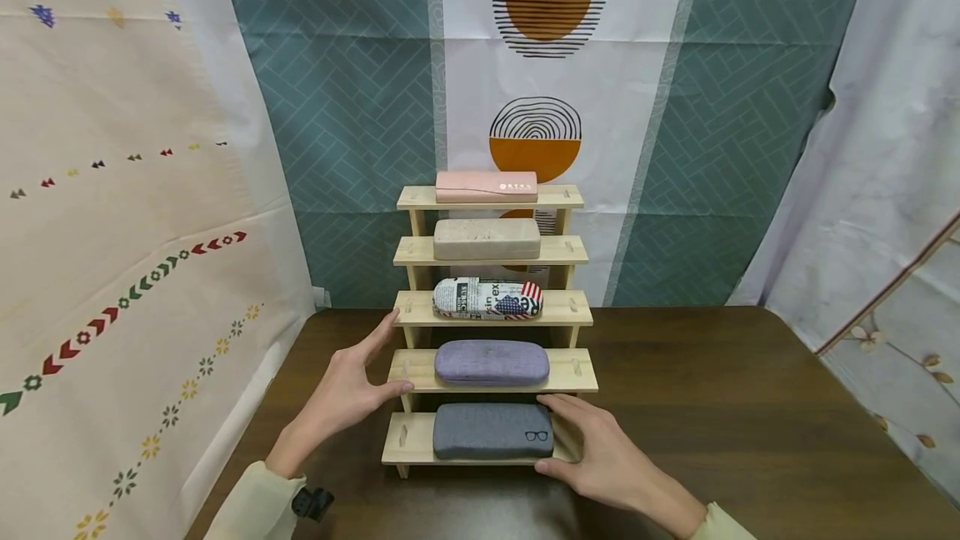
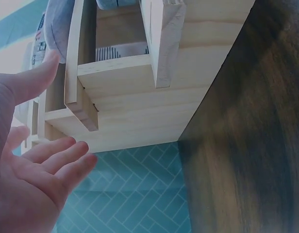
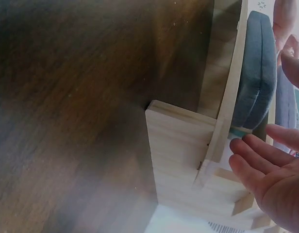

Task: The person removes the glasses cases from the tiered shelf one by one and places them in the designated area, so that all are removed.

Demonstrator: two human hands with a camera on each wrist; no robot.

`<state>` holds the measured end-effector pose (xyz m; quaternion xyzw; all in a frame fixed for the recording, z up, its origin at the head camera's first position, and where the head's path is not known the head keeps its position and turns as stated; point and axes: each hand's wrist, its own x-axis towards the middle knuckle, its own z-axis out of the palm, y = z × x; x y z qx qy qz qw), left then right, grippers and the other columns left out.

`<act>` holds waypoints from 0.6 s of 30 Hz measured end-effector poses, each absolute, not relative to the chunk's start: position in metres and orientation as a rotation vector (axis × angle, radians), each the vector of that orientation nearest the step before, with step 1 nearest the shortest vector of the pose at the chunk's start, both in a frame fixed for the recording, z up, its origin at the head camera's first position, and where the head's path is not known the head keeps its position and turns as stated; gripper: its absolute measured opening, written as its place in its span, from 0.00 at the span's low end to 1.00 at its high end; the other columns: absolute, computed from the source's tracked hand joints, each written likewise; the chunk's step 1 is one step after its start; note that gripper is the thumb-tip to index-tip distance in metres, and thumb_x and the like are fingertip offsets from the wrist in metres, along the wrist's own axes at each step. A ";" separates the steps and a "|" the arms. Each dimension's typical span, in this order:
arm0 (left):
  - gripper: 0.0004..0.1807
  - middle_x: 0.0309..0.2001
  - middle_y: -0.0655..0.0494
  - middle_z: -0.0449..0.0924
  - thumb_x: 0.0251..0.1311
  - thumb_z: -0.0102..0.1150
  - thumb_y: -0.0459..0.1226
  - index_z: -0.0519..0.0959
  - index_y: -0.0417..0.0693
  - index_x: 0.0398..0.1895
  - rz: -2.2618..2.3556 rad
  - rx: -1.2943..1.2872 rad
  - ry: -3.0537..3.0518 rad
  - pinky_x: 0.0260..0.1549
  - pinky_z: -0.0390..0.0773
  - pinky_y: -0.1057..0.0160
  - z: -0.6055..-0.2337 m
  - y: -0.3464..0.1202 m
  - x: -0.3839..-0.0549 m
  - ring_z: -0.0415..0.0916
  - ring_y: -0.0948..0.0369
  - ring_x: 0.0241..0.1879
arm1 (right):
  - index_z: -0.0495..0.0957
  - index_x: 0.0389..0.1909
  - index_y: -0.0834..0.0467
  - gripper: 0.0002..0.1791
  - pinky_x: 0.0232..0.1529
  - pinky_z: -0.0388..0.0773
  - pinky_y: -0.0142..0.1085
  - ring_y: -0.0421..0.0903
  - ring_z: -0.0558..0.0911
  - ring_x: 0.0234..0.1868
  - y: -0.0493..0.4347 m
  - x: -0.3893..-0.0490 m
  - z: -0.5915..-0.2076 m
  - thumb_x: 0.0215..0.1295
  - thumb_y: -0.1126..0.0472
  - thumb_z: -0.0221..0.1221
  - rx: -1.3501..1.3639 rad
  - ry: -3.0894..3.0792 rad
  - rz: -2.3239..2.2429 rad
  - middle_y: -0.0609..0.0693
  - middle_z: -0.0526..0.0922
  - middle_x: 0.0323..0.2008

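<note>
A stepped wooden stand [image 1: 405, 252] holds one glasses case per shelf. On the lowest shelf sits a dark grey-blue case [image 1: 487, 432] with a small glasses print. My right hand [image 1: 607, 457] is at its right end, thumb and fingers spread around that corner; in the right wrist view the fingers are extended beside the case [image 3: 254, 73]. My left hand [image 1: 345, 390] is at the stand's left side, its thumb near the shelf bearing a purple case [image 1: 491, 362] and its index finger by the shelf above. The left wrist view shows this palm [image 2: 30, 189] turned up, holding nothing.
Higher up stand a newspaper-print case [image 1: 487, 299], a beige case [image 1: 487, 240] and, on top, a pink case [image 1: 480, 187]. The stand is on a dark wooden table [image 1: 675, 407]. Patterned cloths [image 1: 360, 107] hang behind and at both sides.
</note>
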<state>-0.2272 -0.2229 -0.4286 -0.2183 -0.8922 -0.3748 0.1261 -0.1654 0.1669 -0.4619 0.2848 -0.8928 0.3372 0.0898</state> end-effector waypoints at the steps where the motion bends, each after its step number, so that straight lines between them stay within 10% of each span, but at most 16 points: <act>1: 0.62 0.77 0.44 0.64 0.51 0.85 0.38 0.55 0.56 0.86 -1.102 -0.634 -2.601 0.65 0.76 0.43 -0.429 -0.223 -0.227 0.71 0.44 0.70 | 0.76 0.71 0.56 0.42 0.64 0.79 0.55 0.51 0.78 0.67 0.166 -0.166 -0.462 0.58 0.47 0.79 0.844 -2.661 1.014 0.50 0.79 0.67; 18: 0.63 0.71 0.40 0.73 0.47 0.86 0.34 0.57 0.54 0.85 -1.165 -0.658 -2.563 0.62 0.78 0.42 -0.434 -0.223 -0.229 0.76 0.43 0.66 | 0.79 0.69 0.55 0.40 0.64 0.79 0.53 0.49 0.79 0.65 0.159 -0.175 -0.467 0.55 0.50 0.80 0.876 -2.657 1.054 0.47 0.82 0.64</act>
